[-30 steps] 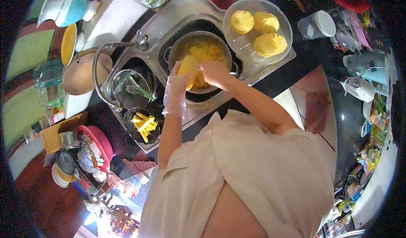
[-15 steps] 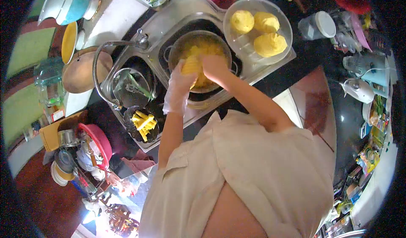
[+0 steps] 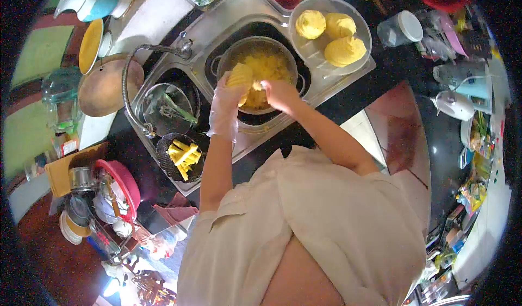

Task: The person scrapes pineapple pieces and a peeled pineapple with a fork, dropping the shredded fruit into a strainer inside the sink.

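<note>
My left hand (image 3: 228, 97), in a clear plastic glove, is wrapped round a yellow fruit with grooved flesh (image 3: 240, 76), over a metal pot (image 3: 224, 50) in the sink. My bare right hand (image 3: 281, 95) is closed just right of the fruit, on a small tool whose shape is too small to make out. Yellow pieces (image 3: 266, 64) lie in the pot. Three peeled yellow fruits (image 3: 346, 51) sit in a round clear container (image 3: 365, 31) at the sink's upper right.
A curved faucet (image 3: 126, 83) arches over the left basin, which holds a clear bowl (image 3: 155, 97). Yellow strips (image 3: 184, 156) lie in a black basket (image 3: 163, 162). A lidded tub (image 3: 409, 26) stands right; a pink basin (image 3: 128, 183) is at lower left.
Both hands dipped toward the pot, then came up again with the fruit. My right hand has moved slightly right, away from the fruit. The whole view has shifted a little.
</note>
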Available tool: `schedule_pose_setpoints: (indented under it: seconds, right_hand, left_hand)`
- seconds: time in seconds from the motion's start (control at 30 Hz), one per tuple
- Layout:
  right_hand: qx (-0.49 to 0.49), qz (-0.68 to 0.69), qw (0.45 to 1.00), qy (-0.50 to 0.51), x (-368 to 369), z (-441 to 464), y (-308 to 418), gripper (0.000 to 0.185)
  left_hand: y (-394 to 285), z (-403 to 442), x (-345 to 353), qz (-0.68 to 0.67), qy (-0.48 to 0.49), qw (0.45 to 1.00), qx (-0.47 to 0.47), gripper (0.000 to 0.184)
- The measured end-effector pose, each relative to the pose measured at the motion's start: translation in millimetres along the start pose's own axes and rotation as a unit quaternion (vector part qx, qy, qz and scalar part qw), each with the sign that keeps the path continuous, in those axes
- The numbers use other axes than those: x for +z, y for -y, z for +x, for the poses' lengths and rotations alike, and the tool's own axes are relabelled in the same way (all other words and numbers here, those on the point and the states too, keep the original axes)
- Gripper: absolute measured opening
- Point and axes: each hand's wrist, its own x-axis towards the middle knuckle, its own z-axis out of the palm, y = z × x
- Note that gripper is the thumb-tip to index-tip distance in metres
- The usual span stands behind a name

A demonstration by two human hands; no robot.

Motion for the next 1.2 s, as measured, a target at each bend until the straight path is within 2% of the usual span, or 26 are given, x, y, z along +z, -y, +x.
schedule_pose_setpoints:
  seconds: [0.07,0.1,0.17,0.23,0.27,0.33,0.37,0.47,0.5,0.57,0.63,0.67,0.73,0.8,0.87,1.0,1.07,1.1,1.13,1.2]
  right_hand:
    - [-0.006,-0.013,1.000,-0.019,-5,11,-13,0.032]
    - [-0.019,-0.025,0.999,-0.035,-7,14,-18,0.032]
    - [0.003,-0.048,0.998,-0.035,-10,16,-17,0.032]
    - [0.025,-0.034,0.988,-0.148,-20,6,8,0.019]
    - [0.027,-0.034,0.988,-0.148,-10,2,11,0.019]
    - [-0.043,-0.120,0.989,-0.076,3,2,15,0.025]
    - [0.046,-0.075,0.991,-0.102,-3,-12,42,0.023]
    - [0.007,-0.089,0.994,-0.068,-18,1,27,0.024]
    - [0.047,-0.078,0.991,-0.098,-24,11,20,0.024]
    - [0.023,-0.091,0.992,-0.088,-12,20,11,0.024]
    - [0.002,-0.111,0.992,-0.060,-8,24,19,0.025]
    - [0.000,-0.106,0.993,-0.052,-6,14,22,0.025]
    - [-0.026,-0.086,0.996,-0.022,-20,13,26,0.026]
    - [-0.028,-0.107,0.994,0.018,-30,23,18,0.026]
    - [-0.007,-0.093,0.994,-0.049,-31,43,8,0.025]
    - [-0.043,-0.120,0.992,0.006,-18,13,10,0.024]
    - [-0.072,-0.099,0.992,0.015,-25,25,2,0.024]
    - [-0.082,-0.078,0.993,-0.025,-26,30,0,0.023]
    - [-0.080,-0.078,0.994,-0.018,-25,33,-2,0.023]
    - [-0.046,-0.047,0.997,-0.038,-25,47,2,0.024]
  left_hand:
    - [3,-1,-6,-0.088,0.028,0.995,-0.042,0.062]
    - [-1,-4,-5,-0.090,0.036,0.994,-0.041,0.062]
    - [-11,-7,-2,-0.267,0.086,0.950,-0.133,0.061]
    - [-9,-12,-3,-0.279,0.120,0.947,-0.108,0.061]
    - [-9,-15,-4,-0.285,0.150,0.943,-0.083,0.060]
    - [6,-10,1,-0.300,0.137,0.940,-0.084,0.059]
    - [6,-9,5,-0.316,0.120,0.937,-0.089,0.059]
    - [7,-13,5,-0.280,0.121,0.950,-0.069,0.059]
    - [3,-19,5,-0.274,0.107,0.954,-0.064,0.059]
    - [10,-14,10,-0.231,0.069,0.969,-0.045,0.059]
    - [20,-10,10,-0.252,0.053,0.966,-0.008,0.057]
    - [17,-21,7,-0.248,0.047,0.968,-0.014,0.057]
    - [-8,-21,8,-0.190,0.019,0.975,-0.113,0.057]
    - [-9,-28,15,-0.215,0.009,0.969,-0.126,0.057]
    - [-28,-52,19,-0.241,-0.003,0.970,0.023,0.059]
    - [-17,-39,19,-0.187,0.018,0.982,-0.030,0.056]
    - [-18,-31,19,-0.127,0.026,0.992,0.006,0.057]
    - [-13,-35,17,-0.302,0.054,0.952,0.000,0.061]
    - [-7,-39,19,-0.303,0.051,0.951,-0.006,0.061]
    - [-14,-36,20,-0.198,0.043,0.979,0.028,0.065]
